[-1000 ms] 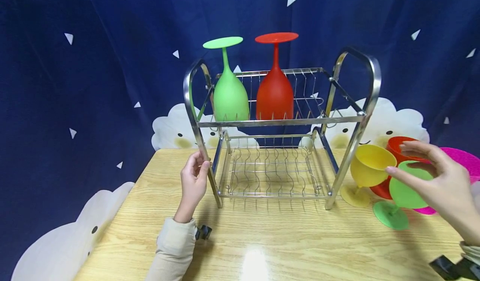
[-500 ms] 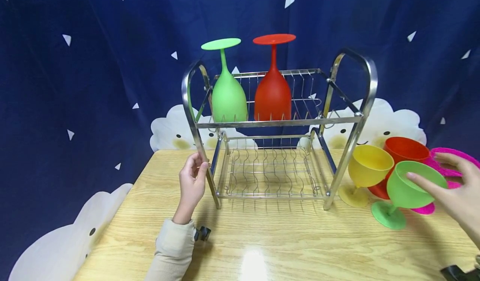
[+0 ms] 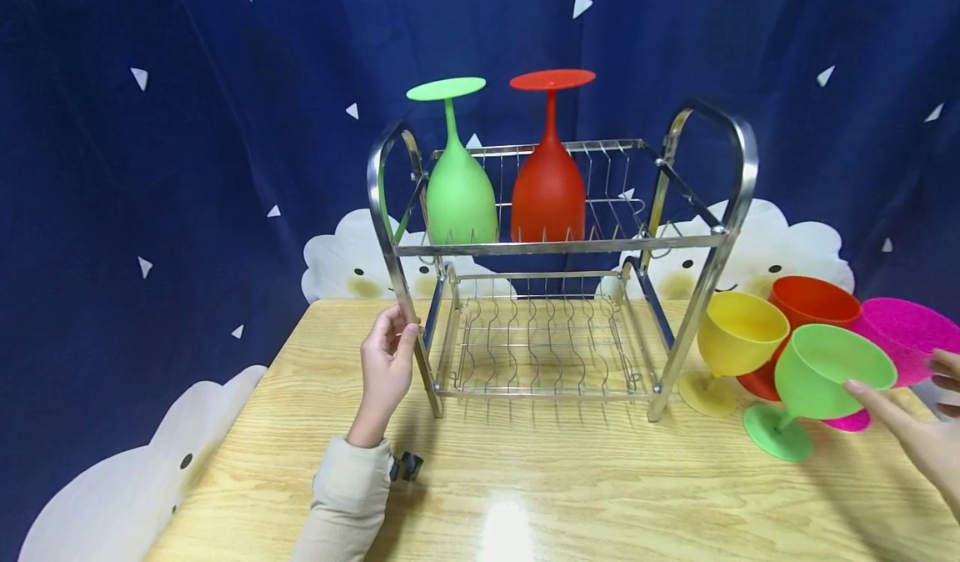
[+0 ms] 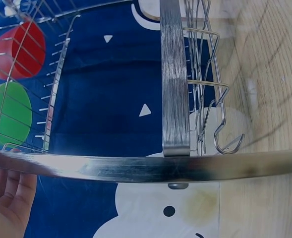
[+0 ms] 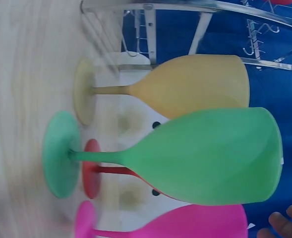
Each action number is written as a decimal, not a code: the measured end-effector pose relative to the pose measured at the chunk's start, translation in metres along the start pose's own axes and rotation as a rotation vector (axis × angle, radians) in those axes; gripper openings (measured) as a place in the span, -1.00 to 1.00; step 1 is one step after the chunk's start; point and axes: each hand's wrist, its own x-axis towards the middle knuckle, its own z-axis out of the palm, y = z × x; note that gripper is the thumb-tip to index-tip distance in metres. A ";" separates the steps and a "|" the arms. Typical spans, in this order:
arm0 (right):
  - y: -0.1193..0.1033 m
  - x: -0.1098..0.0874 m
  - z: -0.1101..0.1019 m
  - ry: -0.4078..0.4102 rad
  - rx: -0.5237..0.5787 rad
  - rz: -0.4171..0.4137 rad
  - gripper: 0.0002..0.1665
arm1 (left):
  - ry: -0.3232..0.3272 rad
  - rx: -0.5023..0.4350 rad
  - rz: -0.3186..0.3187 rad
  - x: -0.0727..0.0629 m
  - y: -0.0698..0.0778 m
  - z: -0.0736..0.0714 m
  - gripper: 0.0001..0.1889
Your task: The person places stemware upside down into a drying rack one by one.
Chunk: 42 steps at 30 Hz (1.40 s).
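A two-tier metal dish rack (image 3: 558, 246) stands on the table. My left hand (image 3: 388, 360) holds its front left leg, with fingers behind the metal bar in the left wrist view. Upside down on the upper tier are a green goblet (image 3: 462, 199) and a red goblet (image 3: 548, 199). At the right, my right hand (image 3: 922, 441) is spread, its thumb by the rim of an upright green goblet (image 3: 817, 378) and its other fingers by a pink goblet (image 3: 892, 341). In the right wrist view, fingertips (image 5: 284, 225) show near the pink goblet's rim.
An upright yellow goblet (image 3: 731, 341) stands close to the rack's right leg. Behind the green one is another red goblet (image 3: 817, 295). The lower wire tier (image 3: 540, 345) sits low over the wooden table (image 3: 600, 479). A dark blue curtain (image 3: 187, 170) hangs behind.
My right hand has moved right and slightly down, from over the green goblet to beside it and the pink one. The left hand stays on the rack's leg.
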 end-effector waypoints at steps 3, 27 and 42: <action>0.003 -0.006 0.004 -0.038 -0.023 0.002 -0.13 | 0.000 0.007 0.005 0.000 0.000 0.000 -0.86; 0.003 -0.008 0.016 -0.105 -0.201 0.062 0.00 | -0.010 -0.018 -0.011 -0.001 -0.001 0.002 -0.84; -0.020 -0.017 0.004 -0.144 -0.050 0.026 -0.11 | -0.003 0.000 -0.016 -0.001 0.000 0.000 -0.84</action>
